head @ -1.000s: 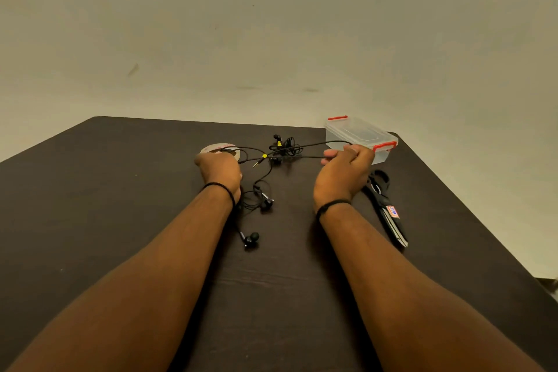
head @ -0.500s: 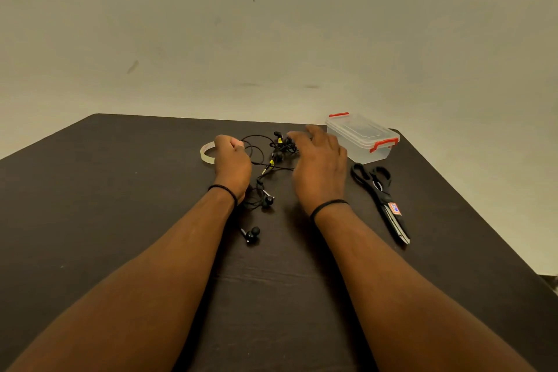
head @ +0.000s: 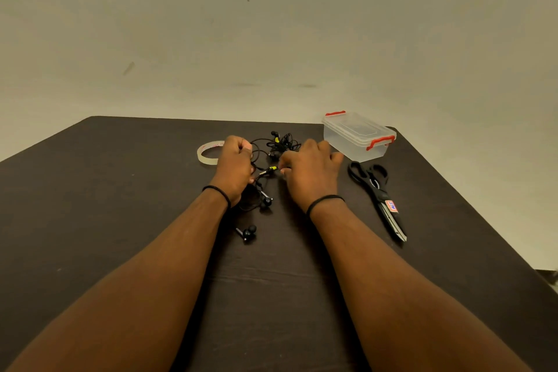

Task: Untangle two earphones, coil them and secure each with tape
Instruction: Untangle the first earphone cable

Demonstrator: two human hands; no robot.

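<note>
Tangled black earphone cables point(head: 279, 145) heaped on the dark brown wooden table point(head: 105, 205), far centre, between both hands. Left hand point(head: 234, 170) fisted around a stretch of black cable, knuckles up, just beside the clear tape roll point(head: 207, 154) and covering its right edge. Right hand point(head: 308, 174) palm down, fingertips point(head: 283, 164) pinched near the yellow-banded black jack plug point(head: 268, 170); actual contact with the plug hard to make out. Two black earbuds loose nearer the body: one point(head: 265, 201) by the left wrist, another point(head: 248, 232) beside the left forearm. Lidded clear plastic box with red clips point(head: 357, 137) at the far right corner. Black-handled scissors point(head: 377, 196) lying closed just in front of that box, well right of the right hand.
</note>
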